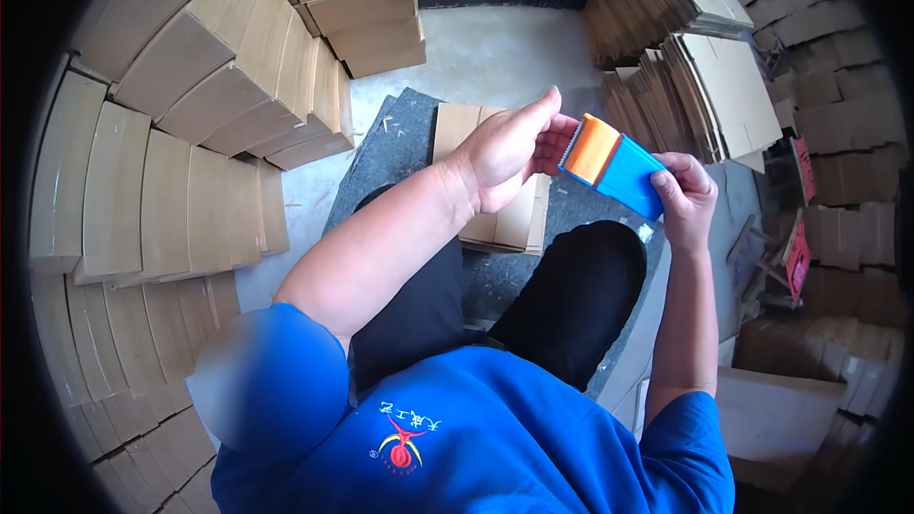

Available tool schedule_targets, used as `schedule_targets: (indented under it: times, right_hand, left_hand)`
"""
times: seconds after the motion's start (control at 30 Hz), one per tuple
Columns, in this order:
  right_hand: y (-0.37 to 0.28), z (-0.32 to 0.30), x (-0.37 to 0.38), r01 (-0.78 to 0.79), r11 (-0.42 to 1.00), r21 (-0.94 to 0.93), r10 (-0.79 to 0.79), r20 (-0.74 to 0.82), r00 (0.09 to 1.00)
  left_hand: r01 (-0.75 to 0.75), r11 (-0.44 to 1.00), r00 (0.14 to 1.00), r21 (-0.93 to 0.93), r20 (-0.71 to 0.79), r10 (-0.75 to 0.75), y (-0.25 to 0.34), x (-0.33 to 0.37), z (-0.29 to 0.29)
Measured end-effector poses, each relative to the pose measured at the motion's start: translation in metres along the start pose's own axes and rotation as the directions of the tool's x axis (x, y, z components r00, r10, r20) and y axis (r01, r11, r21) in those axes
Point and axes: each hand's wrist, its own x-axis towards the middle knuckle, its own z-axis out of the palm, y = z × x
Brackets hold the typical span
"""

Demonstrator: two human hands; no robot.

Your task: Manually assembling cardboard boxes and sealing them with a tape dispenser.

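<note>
Pinching the blue end of a blue-and-orange tape dispenser (619, 173) between thumb and fingers, my right hand (687, 195) holds it in the air in front of me, above and beyond my knees. The dispenser slants, its orange part toward my left and its blue part toward my right, with a row of small teeth along the orange end. My left hand (519, 148) is spread, thumb raised and palm turned toward that toothed edge; its fingertips are partly hidden behind the dispenser, so I cannot tell whether they touch it.

Below my hands, a piece of brown cardboard (509, 226) lies on a dark grey mat (376, 157), just beyond my legs in black trousers (571, 290). I wear a blue shirt (505, 428) with an embroidered emblem (402, 452) on the chest. Closed brown cartons (224, 86) are stacked high on my left. Ahead to the right, flattened cardboard sheets (731, 100) stand in piles on the pale floor (500, 43).
</note>
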Motion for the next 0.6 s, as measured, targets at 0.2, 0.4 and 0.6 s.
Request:
schedule_targets:
  times: [0.2,0.4,0.6]
  right_hand:
    - [-0.045,-0.003,-0.025,-0.024,0.999,0.025,0.022,0.086,0.996]
    - [-0.020,0.022,-0.038,-0.201,0.975,0.098,0.185,0.155,0.970]
    - [0.008,0.064,-0.046,-0.185,0.861,-0.473,0.362,0.318,0.876]
  left_hand:
    - [-0.057,0.995,0.996,-0.083,0.068,0.062,0.003,-0.065,0.026]
    - [-0.004,0.980,0.986,-0.200,-0.166,-0.030,-0.046,-0.063,0.005]
    - [0.172,0.983,0.809,0.064,-0.578,-0.104,-0.124,-0.047,-0.063]
